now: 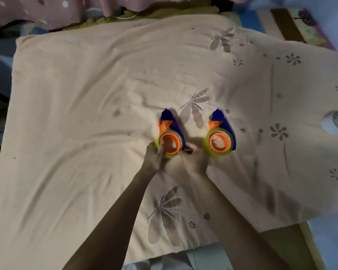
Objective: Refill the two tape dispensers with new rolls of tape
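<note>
Both hands meet at the left tape dispenser [169, 133]. On its near left side, the left hand [154, 158] has its grip closed around the yellowish roll of tape [167, 154], with a finger pressed against the orange hub [169, 143] inside the roll. Just beside it, the right hand [195, 159] rests at the near right edge of the same dispenser; motion blur hides the fingers, so I cannot tell whether its grip is closed on anything, though a small dark piece shows at the fingertips. This dispenser lies flat on the peach floral bedsheet [86, 94], its blue body pointing away from the person. To its right, a little apart, the second tape dispenser [220, 133] lies the same way, untouched, with a yellowish roll [219, 152] seated around its orange hub. Farther right, near the sheet's edge, sits a white rounded object [337, 123] with a printed label, too blurred to identify.
</note>
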{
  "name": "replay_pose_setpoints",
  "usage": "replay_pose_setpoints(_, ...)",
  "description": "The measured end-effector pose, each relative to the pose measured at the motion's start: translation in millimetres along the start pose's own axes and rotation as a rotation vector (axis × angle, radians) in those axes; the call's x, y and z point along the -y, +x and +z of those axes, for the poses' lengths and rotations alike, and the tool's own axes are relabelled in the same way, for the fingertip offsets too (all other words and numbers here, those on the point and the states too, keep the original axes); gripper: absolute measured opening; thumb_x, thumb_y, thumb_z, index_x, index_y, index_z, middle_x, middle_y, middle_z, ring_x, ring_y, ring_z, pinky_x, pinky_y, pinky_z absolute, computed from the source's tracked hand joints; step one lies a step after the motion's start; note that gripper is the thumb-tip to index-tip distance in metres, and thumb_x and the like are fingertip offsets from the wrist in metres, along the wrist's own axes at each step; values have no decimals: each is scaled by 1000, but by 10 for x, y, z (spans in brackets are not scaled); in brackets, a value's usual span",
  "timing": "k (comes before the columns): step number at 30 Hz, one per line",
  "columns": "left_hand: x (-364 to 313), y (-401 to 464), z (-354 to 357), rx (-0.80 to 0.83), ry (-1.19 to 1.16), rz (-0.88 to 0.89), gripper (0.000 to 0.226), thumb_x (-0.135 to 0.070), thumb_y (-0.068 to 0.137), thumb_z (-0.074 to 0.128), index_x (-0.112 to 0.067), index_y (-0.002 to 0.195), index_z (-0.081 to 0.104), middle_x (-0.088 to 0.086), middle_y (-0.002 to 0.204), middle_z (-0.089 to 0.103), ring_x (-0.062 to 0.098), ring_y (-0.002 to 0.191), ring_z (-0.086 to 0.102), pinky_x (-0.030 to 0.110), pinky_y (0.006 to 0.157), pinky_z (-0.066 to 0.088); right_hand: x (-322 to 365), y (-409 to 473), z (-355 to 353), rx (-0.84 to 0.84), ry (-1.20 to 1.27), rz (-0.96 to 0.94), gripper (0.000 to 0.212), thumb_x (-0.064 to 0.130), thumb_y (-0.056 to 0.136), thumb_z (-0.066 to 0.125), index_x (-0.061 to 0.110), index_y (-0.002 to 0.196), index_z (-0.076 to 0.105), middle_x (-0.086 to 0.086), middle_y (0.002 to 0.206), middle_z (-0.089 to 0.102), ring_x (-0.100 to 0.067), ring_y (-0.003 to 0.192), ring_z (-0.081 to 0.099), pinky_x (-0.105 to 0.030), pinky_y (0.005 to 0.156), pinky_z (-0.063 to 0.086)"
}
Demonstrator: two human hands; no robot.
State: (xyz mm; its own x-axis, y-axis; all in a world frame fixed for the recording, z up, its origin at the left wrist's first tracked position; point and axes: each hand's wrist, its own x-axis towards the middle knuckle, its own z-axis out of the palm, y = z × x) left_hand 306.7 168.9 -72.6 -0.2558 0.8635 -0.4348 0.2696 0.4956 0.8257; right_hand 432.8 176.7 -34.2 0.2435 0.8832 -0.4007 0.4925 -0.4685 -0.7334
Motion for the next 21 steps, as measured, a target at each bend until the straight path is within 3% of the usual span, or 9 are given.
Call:
replay_pose_setpoints(1,26,-6,8,-13,67,27,43,-30,101,42,9,95,57,28,91,59,37,86,57,41,77,45,-34,9,12,11,1,9,33,20,79,71,13,111,71,-7,101,75,-22,97,68,-27,78,48)
replay_pose_setpoints(4,69,-25,35,-100,180,-35,45,-31,100,39,7,122,48,29,121,47,36,116,44,30,88,36,-115,18,58,39,46,-36,21,13,76,68,10,96,73,-8,93,75,-24,91,69,-39,81,53)
replay_pose_setpoints(7,57,-29,56,-138,184,-21,41,-28,101,37,6,122,46,29,123,45,37,115,43,33,87,37,-198,-4,103,2,51,-83,18,11,73,64,8,89,72,-9,86,74,-24,84,69,-42,78,55)
replay_pose_setpoints(11,31,-1,74,-151,206,-26,38,-25,101,37,7,121,44,29,124,44,40,118,43,40,88,41,-320,-73,161,-29,47,-102,35,6,80,67,2,115,67,-13,107,69,-16,90,65,-6,72,44)
replay_pose_setpoints(12,31,2,81,-155,217,-17,37,-24,101,37,7,121,44,29,124,44,40,119,41,41,88,42,-339,-105,186,-52,29,-133,38,6,80,68,0,118,65,-13,110,67,-14,90,63,-4,71,42)
replay_pose_setpoints(16,-4,-1,92,-163,226,-33,36,-21,101,36,8,120,42,29,126,42,42,119,43,43,88,43,-370,-238,255,-137,45,-217,40,4,79,68,-1,119,65,-14,117,64,-15,96,62,-32,81,57)
replay_pose_setpoints(18,-10,-10,97,-171,233,-40,36,-23,101,36,8,120,42,29,127,42,43,116,46,43,87,44,-390,-282,279,-149,65,-222,39,4,79,66,-1,118,65,-14,115,66,-18,96,65,-37,82,58)
replay_pose_setpoints(19,-14,-14,94,-173,230,-49,37,-24,101,36,7,120,42,28,128,41,43,114,48,43,86,45,-410,-300,291,-142,81,-213,37,4,79,65,0,116,66,-14,112,67,-22,95,67,-36,82,58)
replay_pose_setpoints(21,-23,-27,101,-184,234,-59,38,-26,101,36,7,121,42,28,129,41,43,111,50,43,85,45,-436,-347,299,-112,117,-172,35,4,81,63,1,116,66,-13,110,68,-22,95,68,-16,81,52)
